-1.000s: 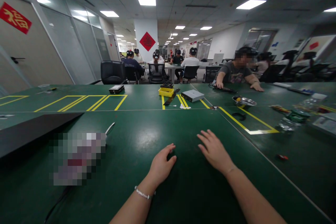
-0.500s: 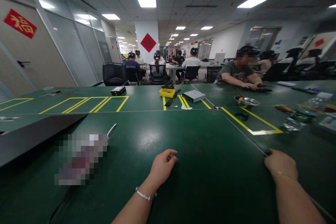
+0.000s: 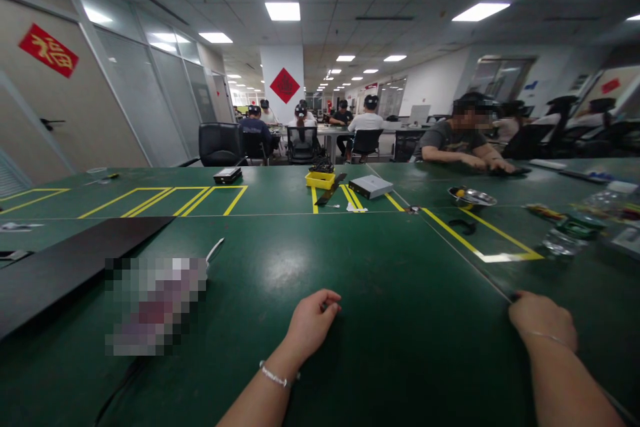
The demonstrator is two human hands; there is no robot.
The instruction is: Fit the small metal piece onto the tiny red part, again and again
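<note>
My left hand (image 3: 314, 323) rests on the green tabletop (image 3: 400, 320), loosely curled. A gap shows between its thumb and fingers, and nothing is in it. Farther right, my right hand (image 3: 543, 323) lies closed by the thin seam in the table. A small dark patch shows at its fingertips, but what they hold, if anything, is hidden. Left of my left hand lies a long blurred-out object (image 3: 160, 307) with a white tip and a dark cord (image 3: 117, 390).
A black panel (image 3: 85, 263) lies at left. Beyond the seam are a black box (image 3: 227, 175), yellow tray (image 3: 320, 179), grey box (image 3: 371, 186), metal bowl (image 3: 473, 198) and plastic bottle (image 3: 573, 233). A person (image 3: 457, 137) sits across the table, hands on a dark object.
The view has shifted slightly. My right hand appears a little farther right and lower; my left hand keeps its loose curl. The person across has moved their hands slightly right.
</note>
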